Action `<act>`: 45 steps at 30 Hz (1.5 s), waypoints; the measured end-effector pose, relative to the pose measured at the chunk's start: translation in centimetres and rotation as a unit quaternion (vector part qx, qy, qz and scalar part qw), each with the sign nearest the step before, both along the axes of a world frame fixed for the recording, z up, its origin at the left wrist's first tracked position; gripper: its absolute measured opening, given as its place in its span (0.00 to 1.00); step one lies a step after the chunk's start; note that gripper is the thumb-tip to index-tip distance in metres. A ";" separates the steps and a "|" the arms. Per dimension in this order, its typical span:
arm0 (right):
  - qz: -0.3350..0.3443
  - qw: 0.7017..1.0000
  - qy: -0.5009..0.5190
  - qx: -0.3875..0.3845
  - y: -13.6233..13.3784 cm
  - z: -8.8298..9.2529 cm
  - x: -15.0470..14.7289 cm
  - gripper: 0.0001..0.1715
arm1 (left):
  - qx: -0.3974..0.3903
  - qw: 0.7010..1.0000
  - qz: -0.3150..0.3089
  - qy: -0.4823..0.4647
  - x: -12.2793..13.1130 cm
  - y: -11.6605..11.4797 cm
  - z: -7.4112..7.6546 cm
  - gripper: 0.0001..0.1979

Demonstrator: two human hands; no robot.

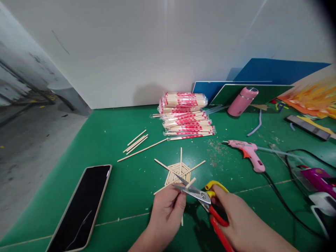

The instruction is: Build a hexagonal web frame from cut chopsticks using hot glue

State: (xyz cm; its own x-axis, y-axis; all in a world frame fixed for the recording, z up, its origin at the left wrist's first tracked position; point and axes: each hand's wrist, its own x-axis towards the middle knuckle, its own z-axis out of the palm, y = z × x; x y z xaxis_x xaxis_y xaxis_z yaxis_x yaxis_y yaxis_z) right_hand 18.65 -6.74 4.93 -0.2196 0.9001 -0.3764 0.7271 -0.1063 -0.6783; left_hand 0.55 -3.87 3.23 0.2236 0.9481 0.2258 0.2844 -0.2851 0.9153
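My right hand (236, 213) is closed round the handles of a pair of scissors (203, 196), one handle yellow and the other red. The blades are parted around a short wooden stick (190, 182). My left hand (168, 206) pinches that stick near the blades, its fingers partly hiding it. Beneath and behind the hands a web-like frame of wooden sticks (181, 169) lies on the green table (126, 196), with longer sticks radiating from its centre. The hands and scissors cover its lower part.
Loose sticks (139, 144) and wrapped chopsticks (186, 117) lie beyond the frame. A phone (81, 206) is at left. A pink glue gun (250, 152) with a black cord lies at right, near a pink bottle (243, 101) and a second phone (307, 127). Coloured boards lean behind.
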 end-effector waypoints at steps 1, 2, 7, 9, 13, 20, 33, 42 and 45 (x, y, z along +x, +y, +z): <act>-0.001 1.000 0.000 0.000 0.0 0.0 0.0 0.09 | 0.001 1.000 0.007 -0.001 0.1 -0.1 -0.1 0.09; -0.001 1.000 -0.002 0.000 -0.1 0.0 0.0 0.09 | 0.002 1.000 0.012 0.001 0.1 -0.2 -0.1 0.08; 0.002 1.000 -0.012 0.004 -0.2 -0.3 -0.1 0.09 | 0.017 0.999 0.013 0.031 0.0 -0.2 -0.5 0.09; 0.001 1.000 -0.021 0.009 -0.1 -0.2 -0.1 0.11 | 0.010 1.000 0.006 0.027 -0.2 -0.1 -0.4 0.10; 0.010 0.999 -0.042 0.015 0.0 0.1 0.0 0.20 | -0.038 0.999 -0.016 -0.017 -0.5 0.2 -0.1 0.09; 0.028 0.997 -0.054 0.045 0.0 0.4 0.4 0.22 | -0.210 0.960 -0.083 -0.164 -0.5 0.5 0.3 0.13; 0.039 0.999 -0.024 -0.001 0.2 0.9 0.9 0.15 | -0.382 0.866 -0.110 -0.305 -0.3 0.7 0.0 0.12; 0.039 0.999 -0.007 0.012 -0.1 0.2 0.6 0.06 | -0.355 0.885 -0.126 -0.274 -0.4 0.7 0.1 0.13; 0.027 1.000 -0.004 0.004 -0.1 -0.1 0.5 0.07 | -0.311 0.912 -0.118 -0.242 -0.2 0.7 0.0 0.14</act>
State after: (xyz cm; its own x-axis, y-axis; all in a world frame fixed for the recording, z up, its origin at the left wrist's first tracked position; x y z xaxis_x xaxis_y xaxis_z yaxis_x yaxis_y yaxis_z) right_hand 19.12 -6.81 4.88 -0.2660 0.8900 -0.3703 0.7365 -0.0602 -0.6737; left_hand 0.31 -3.20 3.21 0.4540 0.8652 -0.2129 -0.1967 0.3304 0.9231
